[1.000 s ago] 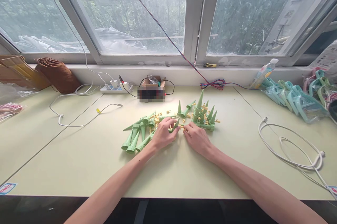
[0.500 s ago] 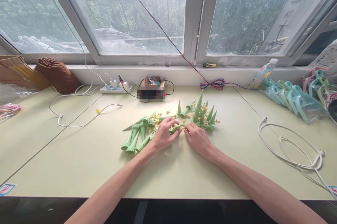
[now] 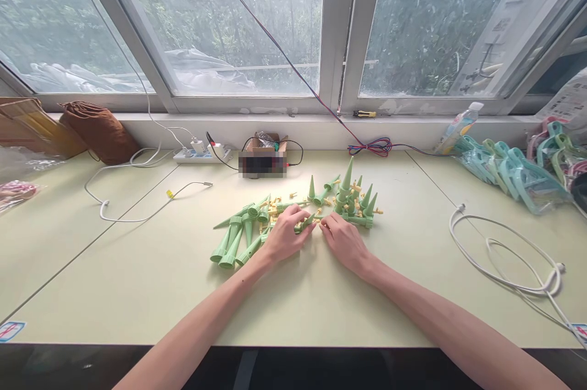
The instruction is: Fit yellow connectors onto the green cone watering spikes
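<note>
My left hand (image 3: 290,233) is closed around a green plastic watering spike (image 3: 306,222), its pointed end towards my right hand. Close beside it, the pinched fingers of my right hand (image 3: 343,237) hold a small yellow valve (image 3: 320,222), partly hidden by the fingertips. I cannot tell whether spike and valve touch. Left of my hands lies a pile of loose green spikes (image 3: 233,243) with several yellow valves (image 3: 274,206) among them. Beyond my right hand, more spikes (image 3: 346,185) with yellow valves stand or lie grouped together.
At the back of the table (image 3: 137,292) are a power strip (image 3: 202,156), a small cardboard box (image 3: 277,147) and a coiled red-blue wire (image 3: 376,147). White cables (image 3: 509,283) lie to the right and left. Bagged teal plastic items (image 3: 513,173) and a bottle (image 3: 461,127) stand right.
The spike in my left hand has shifted slightly, its tip now angled more upward. Both hands stay in nearly the same place.
</note>
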